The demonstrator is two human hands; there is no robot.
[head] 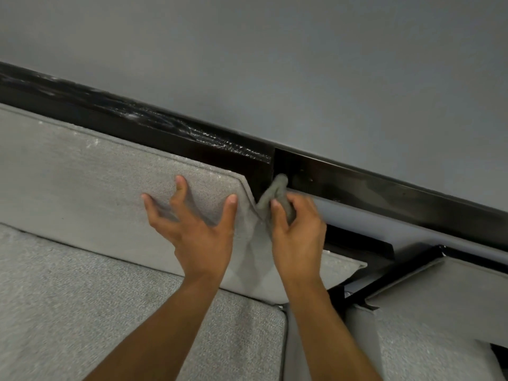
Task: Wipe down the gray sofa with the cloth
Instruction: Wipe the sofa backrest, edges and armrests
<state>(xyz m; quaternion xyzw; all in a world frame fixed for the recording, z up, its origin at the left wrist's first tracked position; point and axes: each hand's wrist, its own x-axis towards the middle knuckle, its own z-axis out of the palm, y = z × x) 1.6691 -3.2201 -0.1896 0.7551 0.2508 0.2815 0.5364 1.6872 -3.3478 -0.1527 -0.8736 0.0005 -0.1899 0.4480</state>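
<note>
L hand (pixel 198 229): released, holds nothing; fingers spread wide, tips pressed on back cushion (pixel 82 182) near its upper R corner.
R hand (pixel 298 232): grasping cloth (pixel 277 191), fingers + thumb curled round the wad; slightly blurred.
Cloth: gray, bunched up; top end sticks out above R fingers, touching black rail (pixel 384 188). Sits in the notch btw the back cushion's rounded corner and the rail.
Sofa (pixel 55 325): gray woven fabric, fills lower L of view.
Back cushion: upright, leaning vs. the rail; piped edge, pale specks along top edge. Lower R corner juts out below R wrist.
Seat cushion (pixel 247 325): flat, under both forearms; R edge ends just L of R forearm.
Rail: glossy black, runs diagonally from upper L down to R; vertical joint just above cloth. L section shows whitish streaks, R section smoother.
Side cushion (pixel 439 298): gray, smoother-looking, far R; black frame strip btw it and back cushion.
Wall (pixel 275 64): plain gray-blue, above rail.
Arms: both bare, reaching in from bottom edge, hands close together, not touching.
</note>
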